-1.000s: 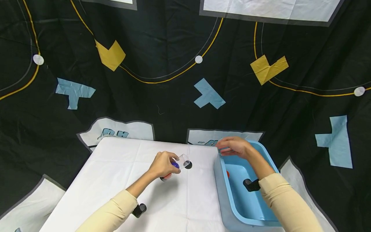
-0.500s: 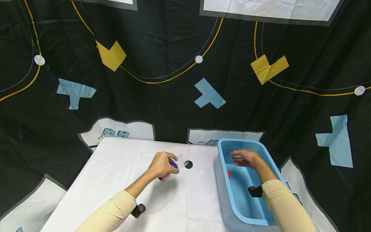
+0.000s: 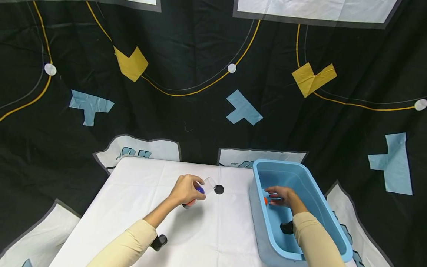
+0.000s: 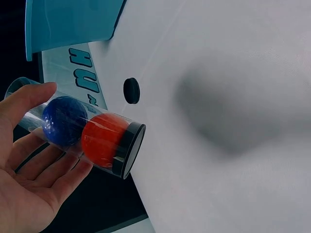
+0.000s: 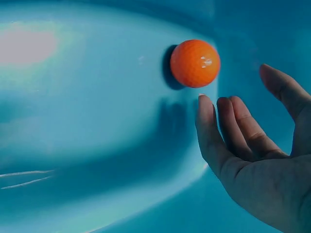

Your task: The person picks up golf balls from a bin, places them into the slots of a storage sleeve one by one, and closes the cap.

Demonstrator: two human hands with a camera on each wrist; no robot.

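My left hand (image 3: 185, 188) grips a clear tube (image 3: 210, 184) above the table, tilted with its black-capped end lower. Inside the tube, a blue ball (image 4: 63, 121) sits against a red-orange ball (image 4: 103, 140), which lies by the black end. In the left wrist view the thumb and fingers wrap round the tube. My right hand (image 3: 281, 195) is down inside a blue bin (image 3: 257, 226), fingers loosely spread and holding nothing. Just beyond its fingertips, an orange dimpled ball (image 5: 195, 63) lies on the bin floor, apart from the hand.
A round black cap (image 3: 219, 189) lies on the white-covered table (image 3: 140, 207), near the tube's upper end. The bin stands at the table's right side. Behind the table hangs a black cloth (image 3: 200, 122) with yellow and blue patches.
My right hand has moved from the bin's far rim down and nearer inside it, close to the orange ball. The left hand and its tube have stayed nearly still.
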